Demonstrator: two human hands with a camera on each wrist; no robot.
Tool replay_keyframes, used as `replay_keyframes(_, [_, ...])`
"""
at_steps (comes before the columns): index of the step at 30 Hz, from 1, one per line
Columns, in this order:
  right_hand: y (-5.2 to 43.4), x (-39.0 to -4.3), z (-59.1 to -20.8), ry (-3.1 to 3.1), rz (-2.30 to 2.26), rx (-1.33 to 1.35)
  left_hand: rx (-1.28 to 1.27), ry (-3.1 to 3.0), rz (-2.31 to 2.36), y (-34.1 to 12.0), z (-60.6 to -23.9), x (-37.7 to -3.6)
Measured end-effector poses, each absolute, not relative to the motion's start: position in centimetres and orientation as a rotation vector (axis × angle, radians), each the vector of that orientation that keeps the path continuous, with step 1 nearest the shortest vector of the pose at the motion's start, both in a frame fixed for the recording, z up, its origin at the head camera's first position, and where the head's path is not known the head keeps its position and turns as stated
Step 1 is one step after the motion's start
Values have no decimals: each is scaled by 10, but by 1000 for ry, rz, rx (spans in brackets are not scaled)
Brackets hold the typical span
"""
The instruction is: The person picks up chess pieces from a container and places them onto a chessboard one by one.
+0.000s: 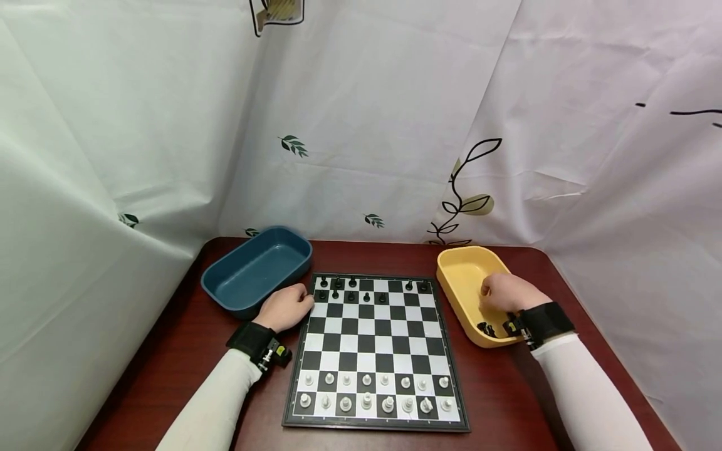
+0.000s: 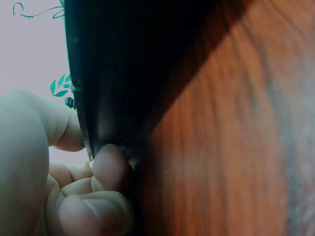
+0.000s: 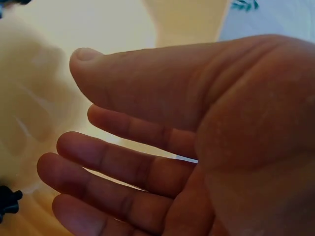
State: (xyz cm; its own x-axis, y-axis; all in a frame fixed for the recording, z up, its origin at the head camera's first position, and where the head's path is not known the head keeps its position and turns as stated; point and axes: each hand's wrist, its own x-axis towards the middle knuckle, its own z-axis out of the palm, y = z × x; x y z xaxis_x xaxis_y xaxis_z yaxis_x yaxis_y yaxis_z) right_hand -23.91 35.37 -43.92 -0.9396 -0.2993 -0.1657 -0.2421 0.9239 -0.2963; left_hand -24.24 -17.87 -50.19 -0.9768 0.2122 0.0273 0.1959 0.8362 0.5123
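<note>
A black-and-white chessboard (image 1: 374,344) lies on the table. White chess pieces (image 1: 367,401) fill its two near rows; several black chess pieces (image 1: 366,297) stand on the two far rows, with gaps. My left hand (image 1: 284,307) grips the board's upper left edge, fingers curled at the rim, as the left wrist view shows close up. Over the yellow tray (image 1: 445,282) on the right is my right hand (image 1: 510,292), fingers apart and nothing between them in the right wrist view. Some black pieces (image 1: 486,329) lie at the tray's near end, one black piece (image 3: 9,200) blurred at the left edge.
A blue tray (image 1: 259,269) stands at the table's back left, beyond my left hand. The dark red wooden table (image 1: 496,394) ends at a white patterned curtain (image 1: 383,125) behind and at both sides.
</note>
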Motion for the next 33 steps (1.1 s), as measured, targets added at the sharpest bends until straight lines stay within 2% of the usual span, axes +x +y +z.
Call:
replay_keyframes(6, [354, -232, -443, 2873, -282, -455, 332, 2988, 820, -179, -502, -243])
replay_keyframes(18, [337, -231, -435, 2643, -493, -605, 316, 2980, 814, -178, -502, -241])
replay_keyframes(33, [326, -226, -441, 2584, -429, -601, 309, 2986, 808, -178, -500, -242])
